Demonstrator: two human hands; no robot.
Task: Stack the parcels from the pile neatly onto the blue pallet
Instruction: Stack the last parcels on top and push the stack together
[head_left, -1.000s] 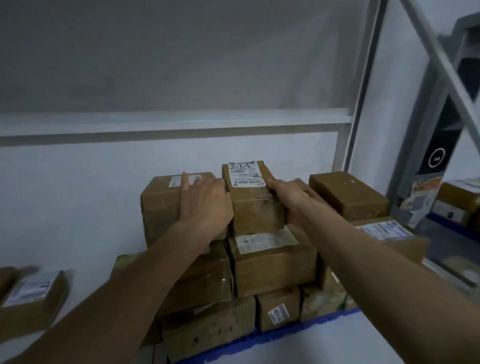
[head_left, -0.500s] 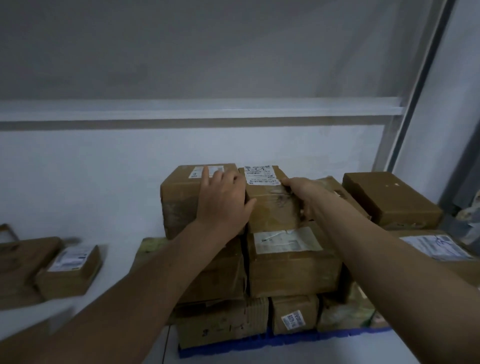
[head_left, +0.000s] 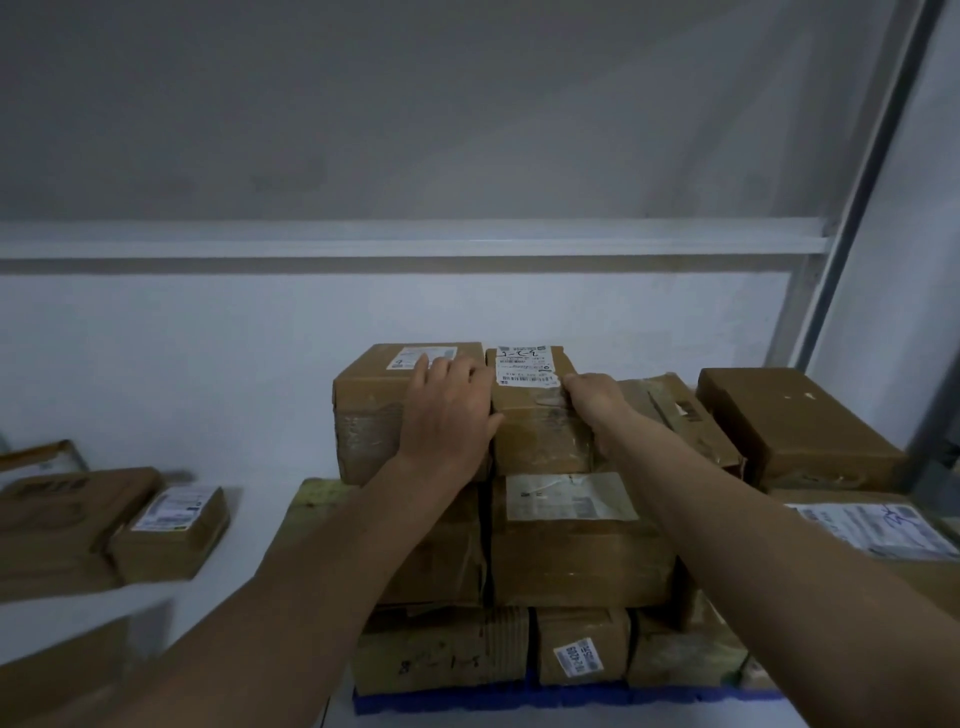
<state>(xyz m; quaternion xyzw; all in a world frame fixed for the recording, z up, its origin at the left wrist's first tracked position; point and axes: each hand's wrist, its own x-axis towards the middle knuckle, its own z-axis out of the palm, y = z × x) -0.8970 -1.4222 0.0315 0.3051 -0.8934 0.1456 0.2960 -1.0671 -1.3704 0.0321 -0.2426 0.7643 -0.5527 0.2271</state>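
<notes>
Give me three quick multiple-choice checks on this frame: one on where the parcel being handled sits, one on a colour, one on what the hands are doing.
1. Where is the labelled parcel that both hands touch?
A. on the floor
B. on top of the stack
C. on the left pile

2. What colour is the pallet?
A. blue
B. red
C. green

3. What are the hands doing?
A. both hang free
B. only the right touches it
C. left hand and right hand flank it

Answers: 1 B, it rests on the stacked boxes; 2 A, a blue edge shows under the bottom row; 3 C, one hand lies against each side.
</notes>
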